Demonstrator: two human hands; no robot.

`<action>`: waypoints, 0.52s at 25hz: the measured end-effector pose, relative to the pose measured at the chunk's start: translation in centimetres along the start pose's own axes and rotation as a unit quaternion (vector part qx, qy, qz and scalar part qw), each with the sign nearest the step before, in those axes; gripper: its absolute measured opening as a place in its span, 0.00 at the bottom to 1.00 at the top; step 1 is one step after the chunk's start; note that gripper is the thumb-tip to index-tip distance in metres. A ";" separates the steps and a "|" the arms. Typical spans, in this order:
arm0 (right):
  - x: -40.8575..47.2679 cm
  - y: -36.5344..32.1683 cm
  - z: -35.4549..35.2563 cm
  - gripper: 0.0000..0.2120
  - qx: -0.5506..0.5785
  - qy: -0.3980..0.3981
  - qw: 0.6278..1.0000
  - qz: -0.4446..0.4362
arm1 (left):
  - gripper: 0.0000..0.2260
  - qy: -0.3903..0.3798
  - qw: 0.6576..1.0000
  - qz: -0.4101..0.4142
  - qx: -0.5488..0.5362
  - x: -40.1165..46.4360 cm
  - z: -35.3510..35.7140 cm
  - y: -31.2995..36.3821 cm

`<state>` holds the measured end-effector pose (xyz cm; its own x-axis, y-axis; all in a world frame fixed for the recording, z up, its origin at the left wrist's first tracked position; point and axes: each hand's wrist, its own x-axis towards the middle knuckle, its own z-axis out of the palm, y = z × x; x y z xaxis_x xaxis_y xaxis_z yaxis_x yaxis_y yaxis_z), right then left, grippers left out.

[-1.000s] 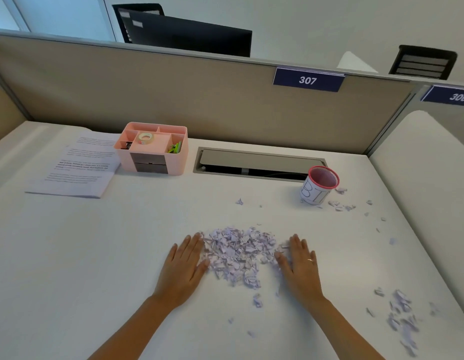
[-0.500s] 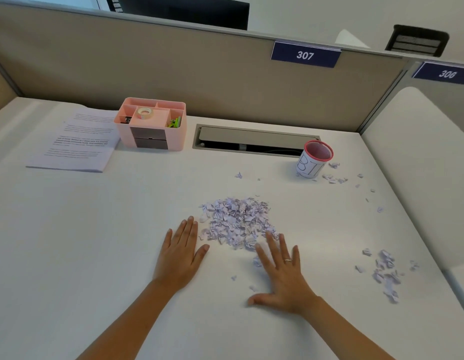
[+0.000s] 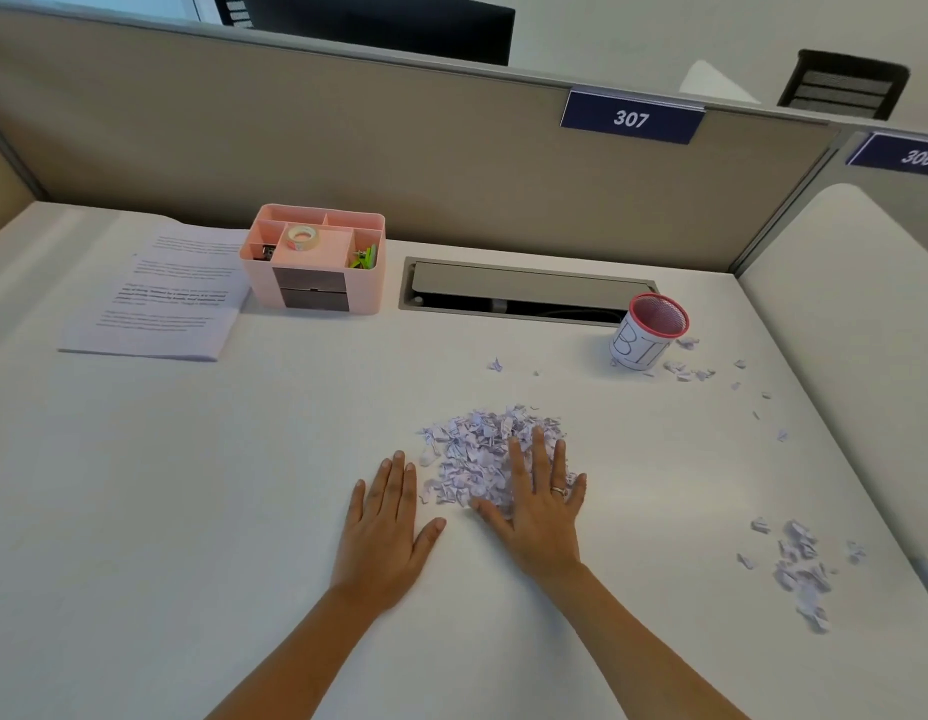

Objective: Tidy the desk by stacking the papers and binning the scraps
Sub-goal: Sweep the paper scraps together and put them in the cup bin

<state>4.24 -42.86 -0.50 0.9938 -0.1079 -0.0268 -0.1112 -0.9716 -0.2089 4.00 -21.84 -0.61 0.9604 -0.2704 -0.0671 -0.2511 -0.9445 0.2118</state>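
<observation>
A heap of small white paper scraps point(image 3: 472, 449) lies in the middle of the white desk point(image 3: 191, 485). My right hand point(image 3: 539, 506) lies flat with straight fingers on the heap's near right part. My left hand point(image 3: 389, 522) rests flat on the desk just left of the heap, holding nothing. A small red-rimmed cup marked as a bin point(image 3: 646, 332) stands at the back right, with loose scraps point(image 3: 690, 371) beside it. A second patch of scraps point(image 3: 799, 569) lies at the near right. A stack of printed papers point(image 3: 160, 298) sits at the back left.
A pink desk organiser point(image 3: 316, 262) with tape and clips stands beside the papers. A grey cable hatch point(image 3: 519, 291) is set into the desk behind the heap. A beige partition point(image 3: 347, 148) closes the back; another desk surface point(image 3: 856, 330) adjoins on the right.
My right hand slid forward from the near side onto the heap, pushing stray scraps into it. My left hand stayed flat at the heap's left.
</observation>
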 end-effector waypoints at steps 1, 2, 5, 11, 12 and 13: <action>0.1 0.1 -0.1 0.43 0.026 0.019 0.999 0.007 | 0.36 -0.007 1.000 0.005 0.000 0.2 0.0 -0.2; 0.0 0.3 -0.1 0.43 0.052 0.039 0.998 0.018 | 0.37 -0.010 1.000 0.010 0.000 0.4 0.1 -0.2; 0.0 0.5 -0.1 0.46 0.090 0.050 0.993 0.056 | 0.40 -0.011 1.000 0.022 0.002 1.1 0.2 -0.3; 0.5 0.4 0.6 0.44 0.012 -0.009 1.000 0.002 | 0.37 -0.010 1.000 0.015 -0.014 2.9 0.3 0.3; 0.5 0.6 0.4 0.43 0.024 -0.007 1.000 -0.009 | 0.36 -0.010 1.000 0.016 -0.012 3.2 0.3 0.5; 0.4 0.8 0.2 0.41 0.048 -0.005 0.999 -0.016 | 0.35 -0.011 1.000 0.020 -0.008 3.4 0.4 0.7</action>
<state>4.55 -43.63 -0.89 0.9968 -0.0745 -0.0273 -0.0792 -0.9501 -0.3018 7.03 -23.45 -1.06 0.9466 -0.3125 -0.0789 -0.2876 -0.9295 0.2308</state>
